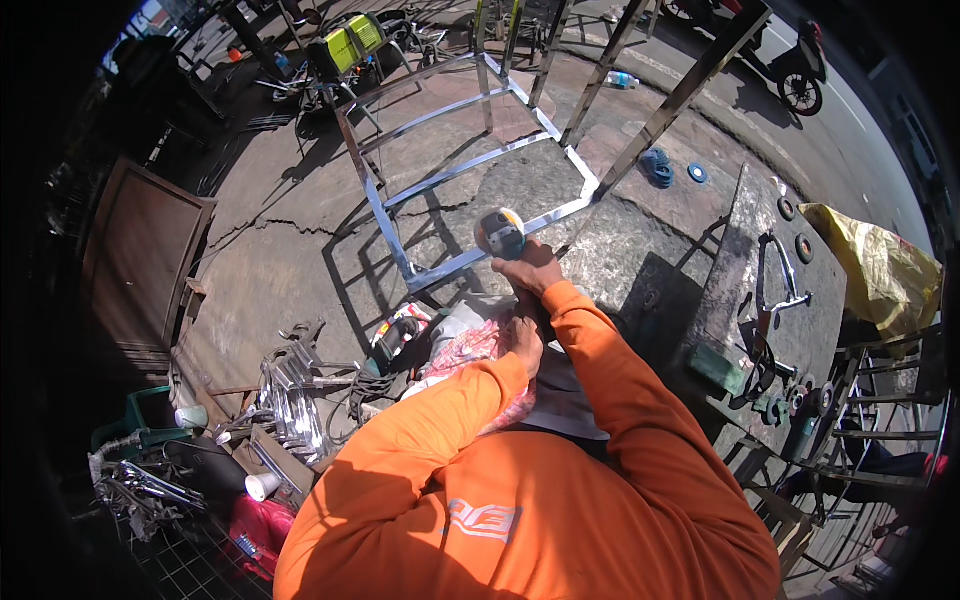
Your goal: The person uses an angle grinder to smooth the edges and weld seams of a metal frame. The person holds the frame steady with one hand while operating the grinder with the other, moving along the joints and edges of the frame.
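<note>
The right hand (528, 270) is gripping the front of an angle grinder (500, 234), fingers wrapped around its body just behind the head, while the left hand (523, 340) is closed on the rear of the same tool, close to the person's chest. The two hands are sitting one behind the other along the grinder, both arms in orange sleeves. The grinder's head is resting against the near rail of a polished stainless steel frame (470, 165), which is lying on the cracked concrete ground in front of the person. To the right, a stone-topped table (740, 290) is carrying loose grinding discs (804, 247) and clamps. To the lower left, a pile of shiny metal parts (290, 400) is lying beside a white cup (262, 486).
</note>
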